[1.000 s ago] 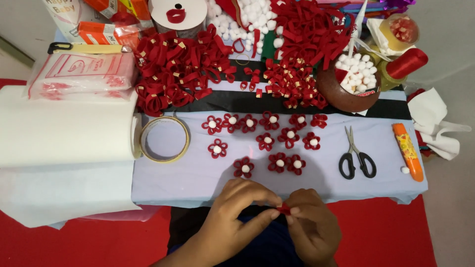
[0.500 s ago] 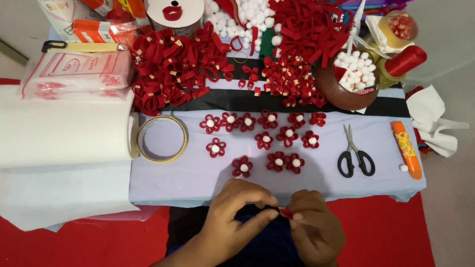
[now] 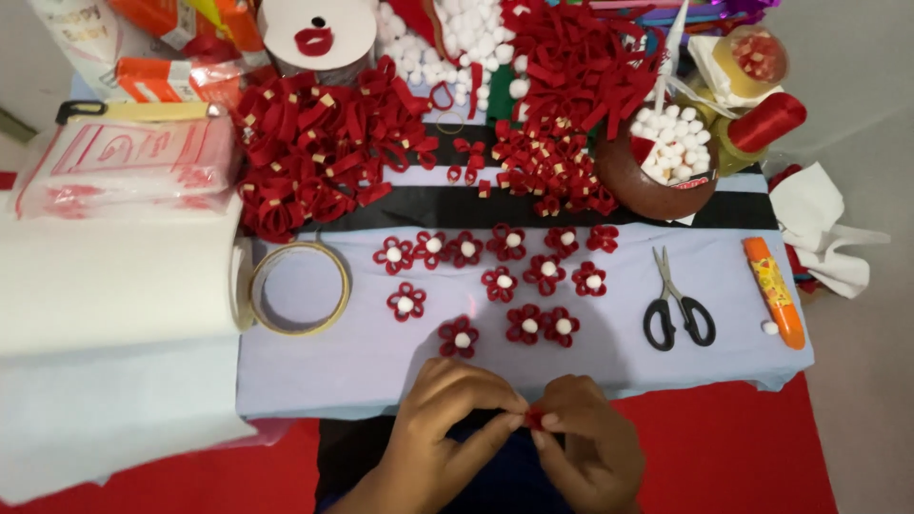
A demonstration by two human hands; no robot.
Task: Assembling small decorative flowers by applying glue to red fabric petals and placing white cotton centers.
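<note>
At the near edge of the bench (image 3: 362, 371), the left hand (image 3: 443, 433) and right hand (image 3: 590, 447) meet fingertip to fingertip, both pinched shut on a small red piece (image 3: 533, 417) held between them just off the bench edge. Just beyond the hands lie finished red flowers with white centres (image 3: 505, 281). A roll of tape (image 3: 297, 287) lies to the left, black-handled scissors (image 3: 678, 305) and an orange tube (image 3: 773, 290) to the right.

Matt red ribbon flowers (image 3: 505, 283) lie on smooth lilac cloth covering the worktop (image 3: 609, 343). The scissors (image 3: 674, 303) show shiny metal blades and glossy black plastic handles.
</note>
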